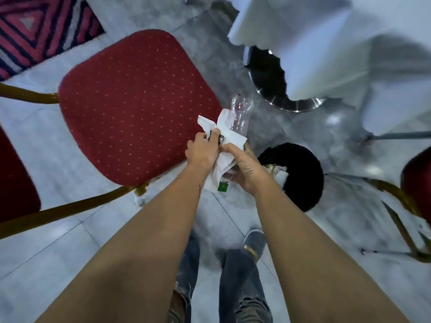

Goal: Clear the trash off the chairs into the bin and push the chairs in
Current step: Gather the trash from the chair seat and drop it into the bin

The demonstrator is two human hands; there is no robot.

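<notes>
Head view: You are holding both hands together above the floor, between the red chair seat (137, 101) and the black bin (303, 183).

Your left hand (202, 155) is pinching the crumpled white paper (227, 136), with its fingers curled round the upper edge of the wad. A small item with black print is showing at the fingertips; it is too blurred to identify.

Your right hand (247, 169) is gripping the clear plastic bottle (241, 113) together with the same paper, fingers wrapped round the lower body. The bottle is pointing its base away from you, and its green cap (222, 187) is sticking out below the hand, toward you.

The bin is standing on the grey tiled floor (70, 229) just right of your hands, and white scraps are lying inside it.

The seat of the gold-framed chair is lying bare to the left of your hands. A second red chair (417, 180) is showing at the right edge. The white tablecloth (314, 43) is hanging over a chrome pedestal base (279, 101) beyond the bin.
</notes>
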